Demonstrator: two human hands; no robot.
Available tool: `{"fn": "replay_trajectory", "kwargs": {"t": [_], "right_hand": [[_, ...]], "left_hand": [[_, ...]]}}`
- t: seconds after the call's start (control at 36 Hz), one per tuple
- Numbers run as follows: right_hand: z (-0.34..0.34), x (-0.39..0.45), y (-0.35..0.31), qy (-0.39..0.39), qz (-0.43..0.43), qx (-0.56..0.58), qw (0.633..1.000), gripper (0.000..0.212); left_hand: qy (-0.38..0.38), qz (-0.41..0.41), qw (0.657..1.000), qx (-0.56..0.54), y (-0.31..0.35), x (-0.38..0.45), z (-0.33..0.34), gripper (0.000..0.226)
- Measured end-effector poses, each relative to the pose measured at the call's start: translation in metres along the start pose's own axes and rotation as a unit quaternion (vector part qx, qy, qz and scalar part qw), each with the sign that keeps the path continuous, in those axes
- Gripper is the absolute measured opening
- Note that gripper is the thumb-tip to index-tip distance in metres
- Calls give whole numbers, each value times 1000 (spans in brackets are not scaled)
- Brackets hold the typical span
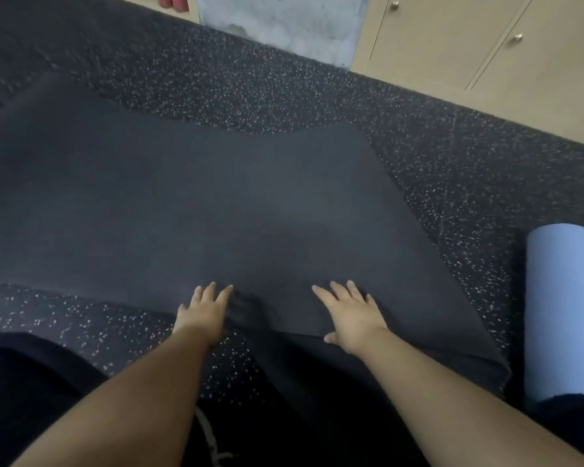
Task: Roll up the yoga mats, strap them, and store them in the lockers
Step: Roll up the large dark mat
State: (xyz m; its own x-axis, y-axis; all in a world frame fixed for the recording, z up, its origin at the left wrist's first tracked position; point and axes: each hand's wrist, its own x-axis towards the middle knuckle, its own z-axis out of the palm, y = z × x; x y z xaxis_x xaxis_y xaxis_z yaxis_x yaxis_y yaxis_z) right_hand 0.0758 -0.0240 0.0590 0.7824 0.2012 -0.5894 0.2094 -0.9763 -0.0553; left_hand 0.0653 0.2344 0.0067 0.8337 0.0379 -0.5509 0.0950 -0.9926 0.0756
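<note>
A dark grey yoga mat lies unrolled across the speckled floor, running from my knees away to the left. Its near end is slightly lifted and wrinkled in front of me. My left hand rests flat on that near edge with fingers straight and spread. My right hand presses flat on the mat a little to the right, its thumb at the mat's edge. A light blue rolled mat lies on the floor at the right, apart from both hands.
Beige lockers with small round knobs line the wall at the top right. A pale blue panel stands against the wall beside them. Black speckled rubber floor surrounds the mat. My dark-clothed knees fill the bottom of the view.
</note>
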Motion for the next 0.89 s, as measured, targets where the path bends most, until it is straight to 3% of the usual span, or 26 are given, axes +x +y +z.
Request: {"fn": "replay_trajectory", "kwargs": {"t": [0.28, 0.44, 0.56, 0.69, 0.89], "right_hand": [[44, 30, -5, -25, 22, -72, 997, 89], [61, 48, -20, 13, -25, -104, 994, 108], [64, 60, -35, 16, -56, -98, 993, 103], [59, 65, -54, 18, -68, -55, 996, 76], [14, 80, -69, 60, 30, 4, 998, 76]], "left_hand": [[-17, -18, 1000, -1, -13, 26, 33, 80], [21, 6, 1000, 22, -15, 33, 44, 77], [37, 37, 998, 45, -20, 37, 48, 77], [101, 72, 992, 12, -16, 34, 41, 70], [213, 124, 967, -65, 19, 44, -2, 52]]}}
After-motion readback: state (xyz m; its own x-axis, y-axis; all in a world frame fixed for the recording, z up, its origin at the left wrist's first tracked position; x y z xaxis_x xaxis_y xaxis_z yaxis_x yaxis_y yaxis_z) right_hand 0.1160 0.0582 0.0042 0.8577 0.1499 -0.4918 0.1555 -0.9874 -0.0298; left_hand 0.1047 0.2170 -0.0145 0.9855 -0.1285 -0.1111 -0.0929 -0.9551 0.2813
